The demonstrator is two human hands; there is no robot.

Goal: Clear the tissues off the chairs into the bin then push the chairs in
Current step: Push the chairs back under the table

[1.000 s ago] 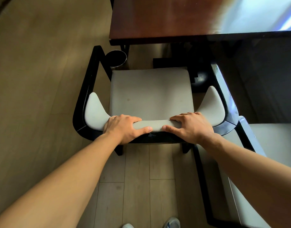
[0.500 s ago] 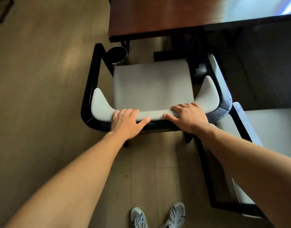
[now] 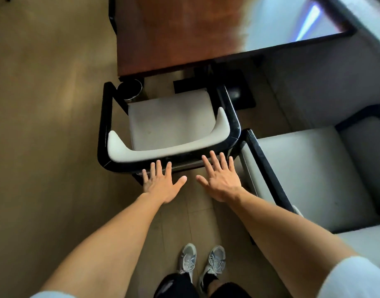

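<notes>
Hands spread flat: left hand (image 3: 163,186) and right hand (image 3: 222,181) hold nothing, fingertips at the chair (image 3: 169,134) back. Its bare seat sits partly under the desk (image 3: 174,35). Pushing further risks knocking the bin (image 3: 130,90) beside its front leg, or scraping the second chair (image 3: 303,175).

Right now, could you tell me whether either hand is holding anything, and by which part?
Nothing is held. The left hand and right hand are both spread open just behind the chair's backrest.
</notes>
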